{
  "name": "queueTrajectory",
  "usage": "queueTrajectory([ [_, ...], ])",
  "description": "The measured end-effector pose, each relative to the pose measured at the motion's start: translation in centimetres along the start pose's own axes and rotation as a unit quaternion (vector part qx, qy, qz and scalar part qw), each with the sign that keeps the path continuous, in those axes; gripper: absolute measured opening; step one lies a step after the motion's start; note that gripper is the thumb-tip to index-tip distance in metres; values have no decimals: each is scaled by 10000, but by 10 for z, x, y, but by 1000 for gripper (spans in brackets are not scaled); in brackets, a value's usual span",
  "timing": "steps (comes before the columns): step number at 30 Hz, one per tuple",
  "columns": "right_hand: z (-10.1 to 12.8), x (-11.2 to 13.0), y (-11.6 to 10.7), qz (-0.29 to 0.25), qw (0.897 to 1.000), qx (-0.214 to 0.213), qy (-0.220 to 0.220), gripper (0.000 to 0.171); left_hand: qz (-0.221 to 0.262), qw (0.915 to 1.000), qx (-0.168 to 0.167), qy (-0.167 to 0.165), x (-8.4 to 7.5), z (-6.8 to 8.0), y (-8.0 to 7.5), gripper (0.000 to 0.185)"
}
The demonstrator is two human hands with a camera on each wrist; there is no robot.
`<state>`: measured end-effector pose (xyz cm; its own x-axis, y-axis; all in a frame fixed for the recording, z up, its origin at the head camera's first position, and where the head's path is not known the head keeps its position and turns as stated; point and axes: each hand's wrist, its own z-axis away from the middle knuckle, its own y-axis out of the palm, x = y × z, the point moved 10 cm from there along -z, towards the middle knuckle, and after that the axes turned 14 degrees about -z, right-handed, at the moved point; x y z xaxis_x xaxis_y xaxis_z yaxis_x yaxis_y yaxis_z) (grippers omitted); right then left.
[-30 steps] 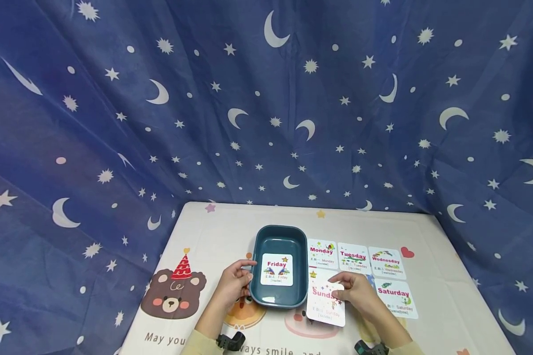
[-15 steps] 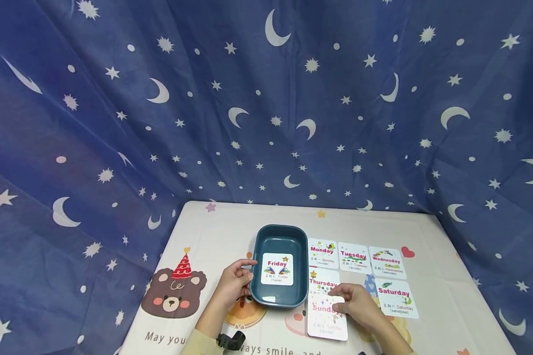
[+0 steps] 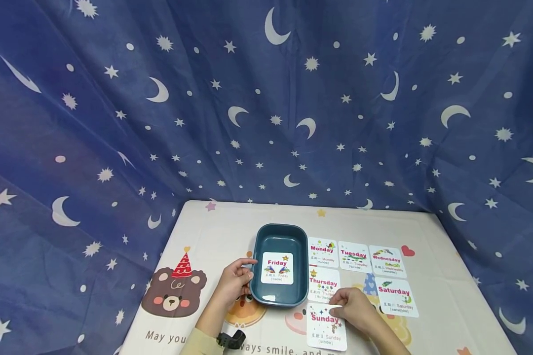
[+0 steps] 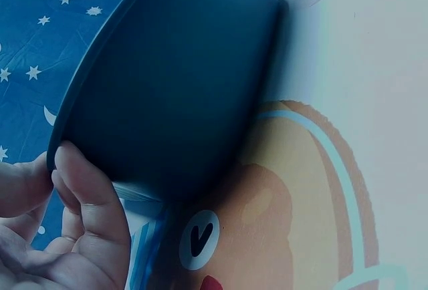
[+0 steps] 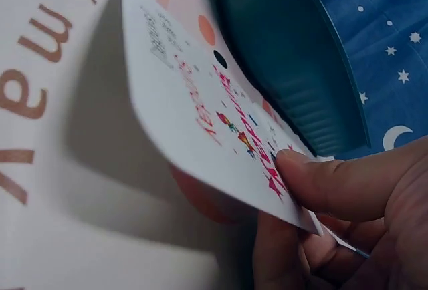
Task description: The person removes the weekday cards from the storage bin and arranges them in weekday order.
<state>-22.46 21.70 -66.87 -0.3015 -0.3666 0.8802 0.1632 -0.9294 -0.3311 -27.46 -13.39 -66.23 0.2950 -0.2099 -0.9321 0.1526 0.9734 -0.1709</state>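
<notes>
My right hand (image 3: 354, 309) pinches the Sunday card (image 3: 326, 331) by its upper right corner, thumb on the printed face and fingers beneath. In the right wrist view the Sunday card (image 5: 194, 116) is tilted, its near edge raised above the cloth with a shadow under it. The card lies just below the Thursday card (image 3: 323, 284). My left hand (image 3: 232, 283) pinches the left rim of a dark teal plastic basin (image 3: 279, 301); the left wrist view shows the thumb and fingers on either side of that rim. Inside the basin lies the Friday card (image 3: 277, 269).
Right of the basin, the Monday card (image 3: 323, 252), Tuesday card (image 3: 354, 257) and Wednesday card (image 3: 388, 261) form a row. The Saturday card (image 3: 397, 298) lies below Wednesday. A printed cloth (image 3: 231, 227) covers the table, and a blue star-patterned curtain (image 3: 266, 98) hangs behind.
My right hand has drawn the Sunday card down toward the table's near side, off the Thursday card, which now shows whole. The left hand and the basin have stayed put.
</notes>
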Motion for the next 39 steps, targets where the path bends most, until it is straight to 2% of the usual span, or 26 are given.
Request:
queueTrajectory([
  [6, 4, 0, -2, 42, 9997, -232, 29, 21, 24, 10000, -15, -41, -1, 0, 0, 38],
  [15, 6, 3, -10, 699, 9950, -712, 85, 24, 47, 10000, 8, -29, -2, 2, 1, 39],
  [20, 6, 2, -10, 764, 9943, -723, 169, 22, 21, 10000, 49, 37, -1, 2, 2, 40],
  [27, 6, 4, -9, 749, 9946, -720, 46, 19, 70, 10000, 55, 22, 0, 0, 1, 38],
  [39, 6, 6, -15, 770, 9956, -538, 35, 16, 174, 9998, 44, 80, -4, 2, 2, 39],
])
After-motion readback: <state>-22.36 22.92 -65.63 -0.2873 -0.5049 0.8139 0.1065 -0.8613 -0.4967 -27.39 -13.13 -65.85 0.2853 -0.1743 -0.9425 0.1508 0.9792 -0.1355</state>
